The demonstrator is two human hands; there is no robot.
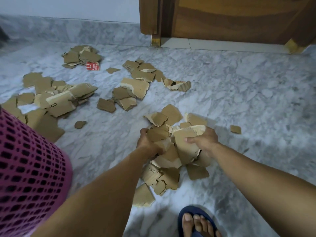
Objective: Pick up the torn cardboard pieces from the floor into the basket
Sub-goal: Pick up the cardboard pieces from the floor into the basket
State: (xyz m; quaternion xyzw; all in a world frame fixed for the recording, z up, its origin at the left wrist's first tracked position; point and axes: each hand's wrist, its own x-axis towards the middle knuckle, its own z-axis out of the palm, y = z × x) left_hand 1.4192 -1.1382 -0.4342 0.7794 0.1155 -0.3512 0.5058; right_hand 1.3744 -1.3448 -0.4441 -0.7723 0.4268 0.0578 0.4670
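The marble floor [239,93] runs back to a low marble skirting under a pale wall, and on the far right it stops at a wooden door [230,16] whose frame posts meet a lighter threshold strip. The right half of the floor is bare stone, broken only by one small scrap [235,129] lying well apart from the rest. A bare lane also runs between the person's arms and the left-hand litter.

The torn cardboard pieces lie in separate clusters. The nearest pile [172,151] sits in the middle foreground, just ahead of a foot in a dark blue sandal [196,223]. Both hands are buried in it: the left hand [148,142] curls its fingers round the left side of the heap, and the right hand [205,141] clamps a large pale piece, thumb on top and fingers behind. Loose pieces spill out from under both hands toward the sandal.

Beyond that, a middle cluster [131,93] lies between the near pile and the skirting, with a printed, ragged piece [177,84] at its right end. A far cluster [80,56] sits close to the skirting with a red printed scrap [92,66] just beside it. A broad spread [51,100] covers the left side.

The pink mesh basket [29,168] fills the lower left corner, its wall overlapping the near edge of that left spread. Only its outer wall shows, so I cannot tell what is inside it.
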